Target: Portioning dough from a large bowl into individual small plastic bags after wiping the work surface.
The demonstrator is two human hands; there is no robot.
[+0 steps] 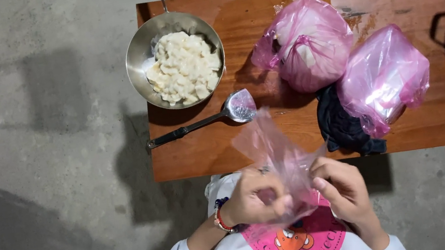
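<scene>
Steel ladle (221, 114) and full bowl (137, 56) flank tied bags (308, 41) — table (192, 157) crowded.

Left hand: my left hand (254, 197) is pinching the thin pink plastic bag (274, 152).
Right hand: my right hand (343, 189) is gripping the bag's other edge.
Table: the wooden table (302, 126) is bearing a metal bowl (137, 53) of pale pieces, a ladle (216, 115) and two filled pink bags (308, 41).

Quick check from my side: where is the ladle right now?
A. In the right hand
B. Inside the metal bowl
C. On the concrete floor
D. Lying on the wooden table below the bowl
D: the ladle lies flat on the wooden table, just below the metal bowl, while both hands hold a thin pink plastic bag.
</scene>
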